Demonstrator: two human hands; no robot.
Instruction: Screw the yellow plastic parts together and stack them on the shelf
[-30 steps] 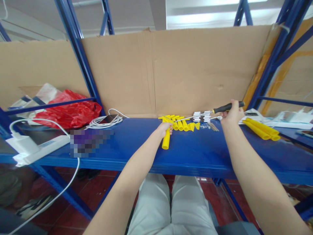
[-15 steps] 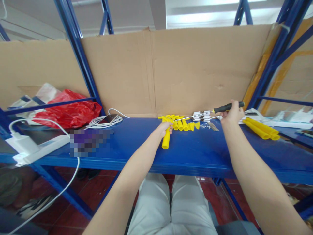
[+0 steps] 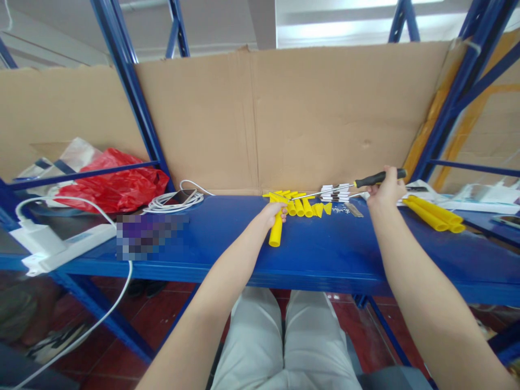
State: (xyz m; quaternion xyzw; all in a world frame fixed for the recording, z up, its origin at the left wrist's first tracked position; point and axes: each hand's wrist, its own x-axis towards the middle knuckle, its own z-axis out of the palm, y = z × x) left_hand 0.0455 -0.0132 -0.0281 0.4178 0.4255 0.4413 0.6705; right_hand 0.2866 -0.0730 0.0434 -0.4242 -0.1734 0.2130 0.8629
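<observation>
My left hand [image 3: 276,214] is closed around a yellow tube [image 3: 275,236], whose open lower end points toward me. In my right hand [image 3: 387,189] is a long screwdriver [image 3: 371,179] with a black handle. Its thin metal shaft slopes down to the left, and the tip meets the yellow piece beside my left fingers; the exact contact is too small to make out. Just behind and right of my left hand lie several yellow tubes [image 3: 299,208] in a row. Small yellow triangular pieces [image 3: 327,208] and tiny metal screws [image 3: 343,209] sit to their right.
White bundles with dark bands [image 3: 333,191] stand against the cardboard [image 3: 325,119]. More yellow tubes [image 3: 434,213] lie at the right. Leftward are a coiled white cable [image 3: 173,202], a red plastic bag [image 3: 114,179] and a power strip [image 3: 81,244]. The blue shelf [image 3: 325,244] carries everything.
</observation>
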